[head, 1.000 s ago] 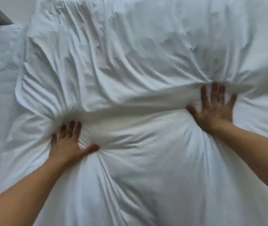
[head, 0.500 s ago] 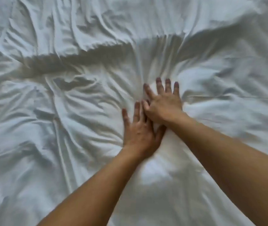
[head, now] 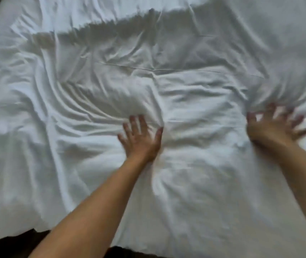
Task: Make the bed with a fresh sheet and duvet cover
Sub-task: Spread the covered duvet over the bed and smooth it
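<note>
On duvet cover (head: 195, 192), hands (head: 142, 141) (head: 271, 128) now apart

No text, label, brand, number or sign can be read anywhere on the white duvet cover (head: 195, 183), which fills nearly the whole view.
</note>
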